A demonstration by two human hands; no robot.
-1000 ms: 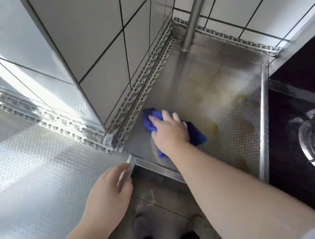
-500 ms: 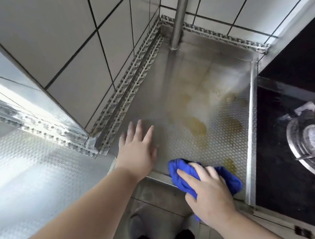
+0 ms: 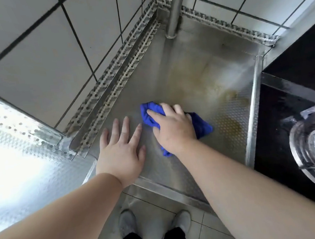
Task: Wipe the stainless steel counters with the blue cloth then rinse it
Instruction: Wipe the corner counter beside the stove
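One blue cloth (image 3: pixel 201 126), bunched under the right hand (image 3: pixel 173 129), sits mid-tabletop (image 3: pixel 168 76), the fingers curled over it and pressing it to the steel. Just left of it, the left hand (image 3: pixel 121 153) rests flat, fingers spread, grasping nothing. Brownish stains (image 3: pixel 232 125) remain toward the right and far side, near the pipe (image 3: pixel 175 9). Wiping looks well short of finished; rinsing has not begun.

Left hand (image 3: pixel 122 155) flat, fingers spread; right hand (image 3: pixel 174 128) beside it, fingers curled in a grip.
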